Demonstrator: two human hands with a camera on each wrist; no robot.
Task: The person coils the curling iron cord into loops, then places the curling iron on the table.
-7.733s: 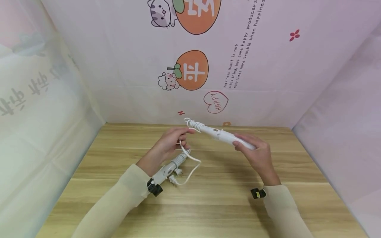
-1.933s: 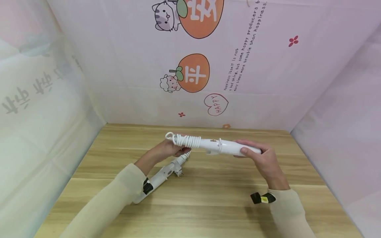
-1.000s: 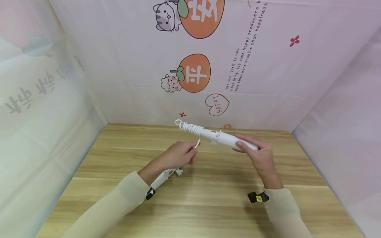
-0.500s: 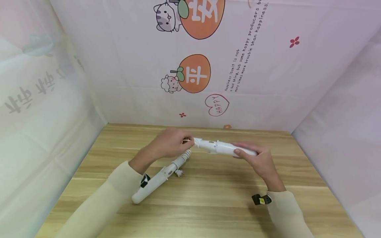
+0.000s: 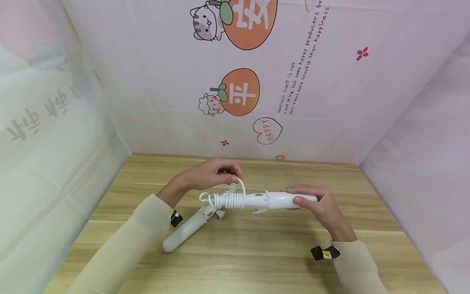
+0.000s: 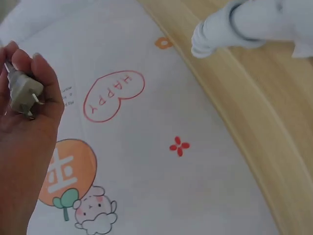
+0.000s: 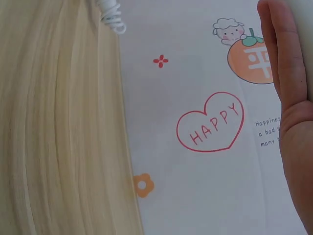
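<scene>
In the head view my right hand (image 5: 321,206) grips the smooth end of a white curling iron (image 5: 282,200) held level above the table. Its white cord (image 5: 231,200) is wound in several turns round the other end. My left hand (image 5: 211,174) pinches the cord's loose end, which arcs up from the coils. The left wrist view shows the plug (image 6: 25,93) in that hand, prongs outward. A second white curling iron (image 5: 187,230), also with its cord wound, lies slantwise on the table, partly behind the held one. Its plug (image 5: 222,214) sticks out beside it.
The wood-grain table (image 5: 257,261) meets a printed cloth wall (image 5: 315,139) at the back. More cloth walls, the left one (image 5: 55,163) and the right one (image 5: 415,163), enclose the sides.
Earlier a long loose cord with its plug hung from my left hand; now the loose part is short. My left hand has circled the coiled end to above it, and the held curling iron has lowered.
</scene>
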